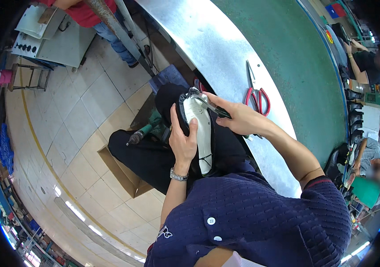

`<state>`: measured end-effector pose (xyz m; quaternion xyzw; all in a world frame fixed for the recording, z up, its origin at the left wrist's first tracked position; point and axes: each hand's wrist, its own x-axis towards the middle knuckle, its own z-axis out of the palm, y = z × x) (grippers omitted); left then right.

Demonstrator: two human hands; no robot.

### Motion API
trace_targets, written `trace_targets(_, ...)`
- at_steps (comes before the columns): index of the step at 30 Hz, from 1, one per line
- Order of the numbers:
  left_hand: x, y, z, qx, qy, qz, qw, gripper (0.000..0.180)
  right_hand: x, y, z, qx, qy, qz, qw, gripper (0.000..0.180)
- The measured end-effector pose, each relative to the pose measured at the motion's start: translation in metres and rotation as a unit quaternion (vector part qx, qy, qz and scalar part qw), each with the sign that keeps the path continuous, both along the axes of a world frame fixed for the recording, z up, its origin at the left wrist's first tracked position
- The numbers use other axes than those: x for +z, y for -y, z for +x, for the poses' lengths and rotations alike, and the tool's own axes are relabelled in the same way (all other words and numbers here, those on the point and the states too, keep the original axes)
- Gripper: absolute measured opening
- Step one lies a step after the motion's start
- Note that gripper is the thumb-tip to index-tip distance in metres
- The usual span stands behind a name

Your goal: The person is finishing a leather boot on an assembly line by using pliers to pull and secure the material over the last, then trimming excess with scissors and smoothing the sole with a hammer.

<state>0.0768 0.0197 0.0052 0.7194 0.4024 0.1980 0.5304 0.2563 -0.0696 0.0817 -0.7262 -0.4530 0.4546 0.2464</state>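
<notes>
The shoe (204, 144) lies at three o'clock of the left hand (183, 141), which grips its side, thumb on the white face, forearm rising from six o'clock. It lies at eight o'clock of the right hand (239, 117), closed round a tool (222, 112) pointing to ten o'clock, forearm slanting in from four.

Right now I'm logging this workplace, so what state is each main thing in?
Left hand: gripping the shoe
Right hand: closed around a hand tool
Shoe: white face up
Hand tool: held
Scissors: lying on the metal tabletop
Cardboard box: open, partly hidden
Green power tool: not held
</notes>
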Motion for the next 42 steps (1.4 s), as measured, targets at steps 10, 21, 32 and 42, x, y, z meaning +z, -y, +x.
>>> trace_targets(10, 0.000, -0.008, -0.001, -0.013, -0.002, -0.033, 0.999, 0.069, 0.010, -0.028, 0.000, 0.123, 0.157, -0.159, 0.967, 0.073)
trace_targets(21, 0.004, -0.015, -0.002, -0.027, 0.028, -0.082, 0.996, 0.066, -0.008, -0.034, 0.009, -0.281, -0.478, -0.095, 0.827, 0.061)
trace_targets(32, 0.000, -0.017, -0.010, -0.057, 0.063, -0.111, 0.990, 0.066, 0.013, -0.022, -0.006, 0.114, 0.275, -0.073, 0.952, 0.071)
trace_targets(42, -0.002, -0.021, -0.013, -0.055, 0.067, -0.137, 0.987, 0.067, 0.011, -0.016, 0.007, 0.053, 0.277, -0.058, 0.958, 0.068)
